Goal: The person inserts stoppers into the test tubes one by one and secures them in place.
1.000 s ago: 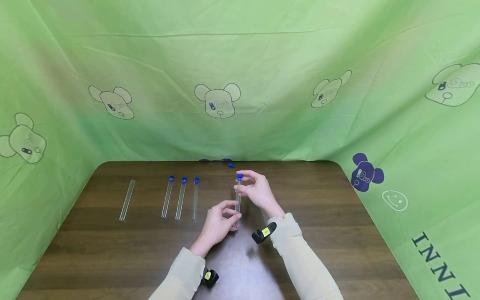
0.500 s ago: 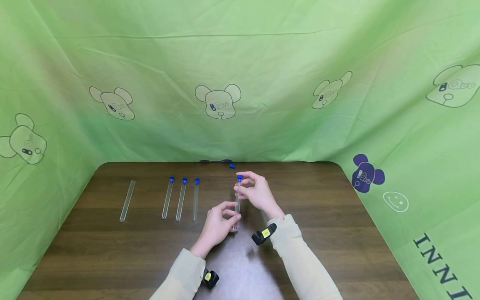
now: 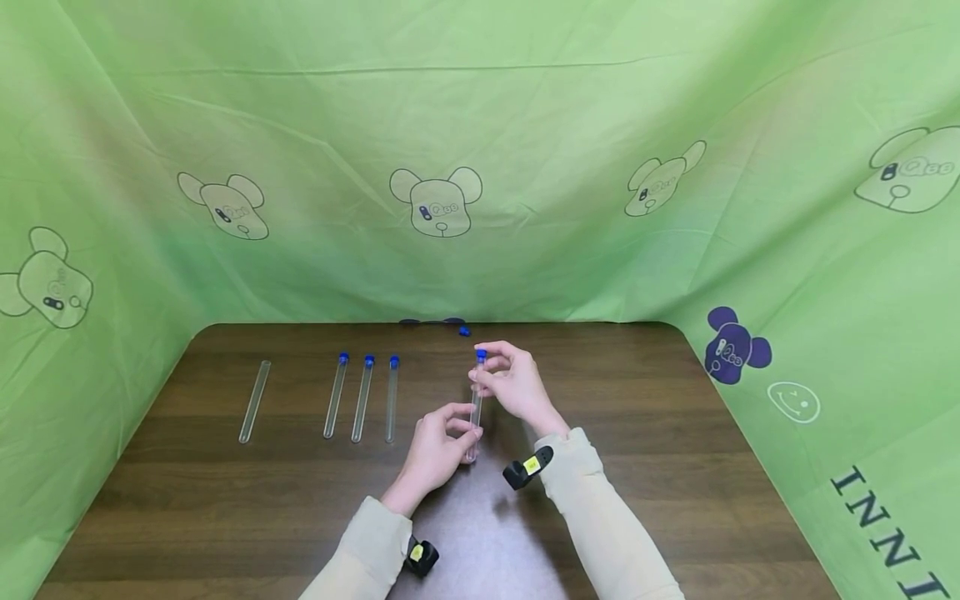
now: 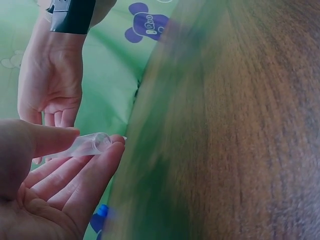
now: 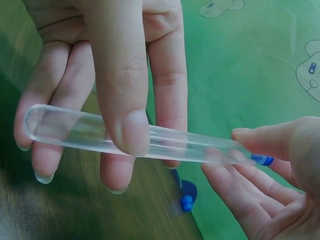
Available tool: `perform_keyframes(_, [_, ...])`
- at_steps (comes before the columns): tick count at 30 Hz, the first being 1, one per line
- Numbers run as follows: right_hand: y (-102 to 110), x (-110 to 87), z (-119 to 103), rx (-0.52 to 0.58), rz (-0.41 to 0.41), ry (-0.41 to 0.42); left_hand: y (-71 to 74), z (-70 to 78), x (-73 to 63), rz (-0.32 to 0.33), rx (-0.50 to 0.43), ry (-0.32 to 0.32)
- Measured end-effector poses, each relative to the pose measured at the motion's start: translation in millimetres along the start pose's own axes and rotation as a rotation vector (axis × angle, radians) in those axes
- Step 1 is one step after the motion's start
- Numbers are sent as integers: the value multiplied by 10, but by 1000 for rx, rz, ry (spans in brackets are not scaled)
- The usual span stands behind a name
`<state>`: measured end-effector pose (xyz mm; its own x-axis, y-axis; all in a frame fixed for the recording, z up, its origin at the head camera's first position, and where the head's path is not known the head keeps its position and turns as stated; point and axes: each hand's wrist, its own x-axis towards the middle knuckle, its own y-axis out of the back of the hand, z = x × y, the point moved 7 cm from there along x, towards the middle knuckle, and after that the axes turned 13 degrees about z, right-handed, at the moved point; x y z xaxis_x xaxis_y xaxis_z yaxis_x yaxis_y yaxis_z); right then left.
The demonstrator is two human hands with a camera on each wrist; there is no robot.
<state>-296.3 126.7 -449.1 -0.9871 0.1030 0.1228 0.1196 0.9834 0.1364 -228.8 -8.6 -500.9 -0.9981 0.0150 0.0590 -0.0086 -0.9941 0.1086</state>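
Note:
A clear test tube (image 5: 170,142) with a blue cap (image 3: 481,355) at its far end is held between both hands above the table. My left hand (image 3: 437,442) pinches the tube toward its rounded bottom, thumb on one side and fingers behind. Up by the cap, my right hand (image 3: 519,383) grips the tube's upper end between thumb and fingers. Seen from the left wrist, the rounded tube end (image 4: 102,142) lies along my fingers. To the left, three capped test tubes lie side by side: one (image 3: 336,400), another (image 3: 362,402) and a third (image 3: 392,404).
Farther left on the brown table (image 3: 225,517) lies a test tube (image 3: 255,402) with no cap on it. A loose blue cap (image 3: 464,331) rests near the table's back edge, beyond the hands. Green printed cloth (image 3: 435,275) encloses the back and both sides.

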Motion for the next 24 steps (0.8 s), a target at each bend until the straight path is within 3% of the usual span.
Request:
perform_keyframes(13, [-40, -8, -7, 47, 21, 11, 33, 8, 16, -2, -4, -17])
perform_keyframes(24, [-65, -21, -28, 62, 44, -10, 59, 25, 29, 4, -6, 6])
